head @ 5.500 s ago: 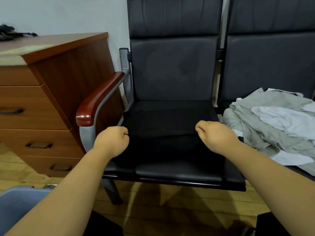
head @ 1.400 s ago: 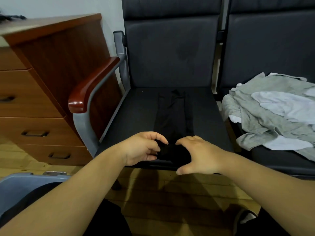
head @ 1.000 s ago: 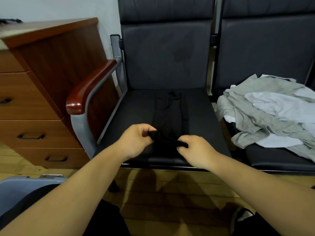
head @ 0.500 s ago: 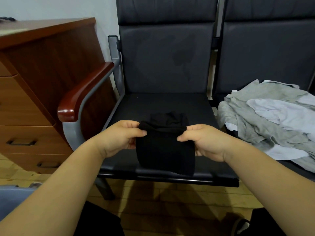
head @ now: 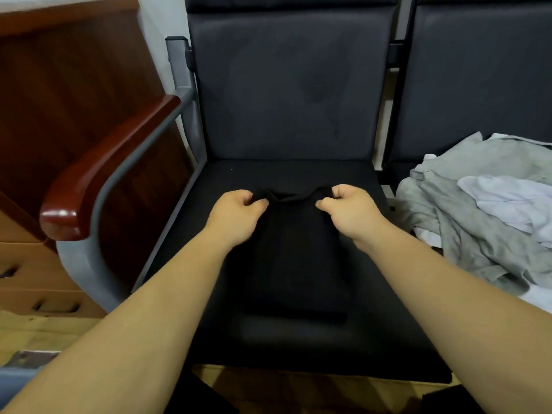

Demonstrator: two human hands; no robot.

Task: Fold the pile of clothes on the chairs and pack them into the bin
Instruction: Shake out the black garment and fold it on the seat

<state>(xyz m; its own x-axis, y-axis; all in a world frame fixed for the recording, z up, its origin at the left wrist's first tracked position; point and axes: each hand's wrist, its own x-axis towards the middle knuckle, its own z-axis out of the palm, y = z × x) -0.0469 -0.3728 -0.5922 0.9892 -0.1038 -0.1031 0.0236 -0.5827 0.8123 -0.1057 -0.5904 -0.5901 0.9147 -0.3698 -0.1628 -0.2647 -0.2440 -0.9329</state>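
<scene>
2 hands: left hand [head: 236, 216], right hand [head: 352, 213], curled fingers pinching far corners of the black garment [head: 295, 258].
black garment: folded, frame centre, on the chair seat [head: 298, 174].
clothes pile [head: 478, 210]: right edge.

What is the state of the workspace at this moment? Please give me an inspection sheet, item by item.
Surface: black chair seat; the garment lies on it.
Job's things: black garment, folded narrow on the seat; clothes pile, grey and white, unfolded on the right chair; bin, only a grey edge at lower left.
Clutter: nothing seen.
Grippers: left hand and right hand each pinch a far corner of the garment.
Cables: nothing seen.
Surroundings: wooden dresser left of the chair; red-brown armrest; wooden floor.
</scene>
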